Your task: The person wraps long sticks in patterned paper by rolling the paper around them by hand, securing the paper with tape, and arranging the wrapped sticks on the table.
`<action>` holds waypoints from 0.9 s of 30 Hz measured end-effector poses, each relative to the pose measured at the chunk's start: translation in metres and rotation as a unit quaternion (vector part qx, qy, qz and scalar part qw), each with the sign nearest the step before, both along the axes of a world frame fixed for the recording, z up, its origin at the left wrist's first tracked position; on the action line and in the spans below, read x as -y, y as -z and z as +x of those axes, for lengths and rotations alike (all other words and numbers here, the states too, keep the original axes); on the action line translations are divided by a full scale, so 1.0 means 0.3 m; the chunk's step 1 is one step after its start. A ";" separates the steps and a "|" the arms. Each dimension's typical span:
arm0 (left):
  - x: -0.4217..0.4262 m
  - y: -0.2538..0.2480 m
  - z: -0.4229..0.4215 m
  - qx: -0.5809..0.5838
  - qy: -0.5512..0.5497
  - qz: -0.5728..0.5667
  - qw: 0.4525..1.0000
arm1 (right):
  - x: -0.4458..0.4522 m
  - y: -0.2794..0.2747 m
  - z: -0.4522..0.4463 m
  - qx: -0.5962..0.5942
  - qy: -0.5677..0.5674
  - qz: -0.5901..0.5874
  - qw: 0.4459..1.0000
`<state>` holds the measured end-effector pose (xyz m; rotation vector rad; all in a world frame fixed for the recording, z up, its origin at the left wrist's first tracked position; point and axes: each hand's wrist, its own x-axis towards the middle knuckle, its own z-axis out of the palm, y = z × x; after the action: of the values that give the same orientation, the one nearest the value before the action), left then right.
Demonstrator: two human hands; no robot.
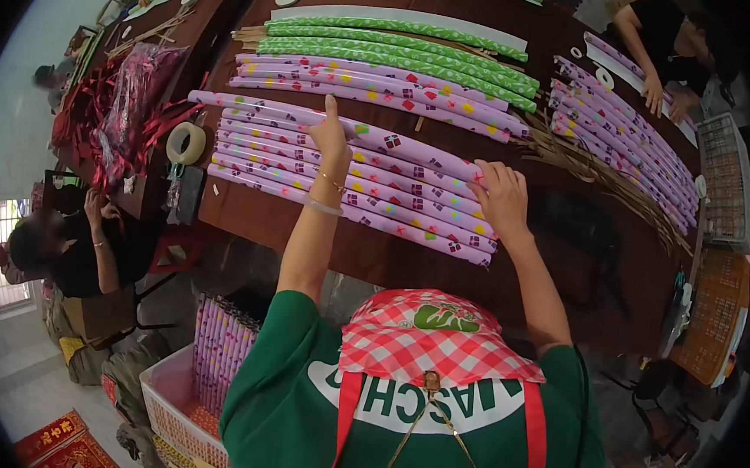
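Purple patterned roll (415, 152) lay slantwise mid-frame, on or just above the top edge of a row of similar purple rolls (411, 212). Left hand (330, 133) over it, one digit pointing up; right hand (505, 195) had bent fingers at its right end. Couldn't tell if either actually gripped. Brown table (258, 222) underneath. Green rolls (396, 56) ran along upper centre, tape roll (172, 140) centre-left, basket (172, 418) lower left, co-worker's hand (653, 93) upper right.
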<state>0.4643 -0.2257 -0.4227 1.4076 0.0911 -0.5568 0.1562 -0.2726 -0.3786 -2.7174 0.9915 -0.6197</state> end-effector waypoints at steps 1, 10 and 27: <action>0.018 0.033 0.008 -0.013 0.006 0.002 1.000 | 0.034 0.024 0.008 -0.001 -0.005 0.019 1.000; 0.072 0.151 0.026 0.549 0.085 0.248 0.794 | 0.243 0.316 0.027 -0.015 -0.024 0.142 0.990; 0.010 0.175 0.070 0.615 0.334 0.253 0.668 | 0.420 0.265 0.055 -0.002 0.097 -0.046 0.994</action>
<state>0.4852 -0.2286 -0.4750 2.1053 -1.5350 -0.0209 0.1727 -0.3986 -0.4581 -2.7210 1.2685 -0.7089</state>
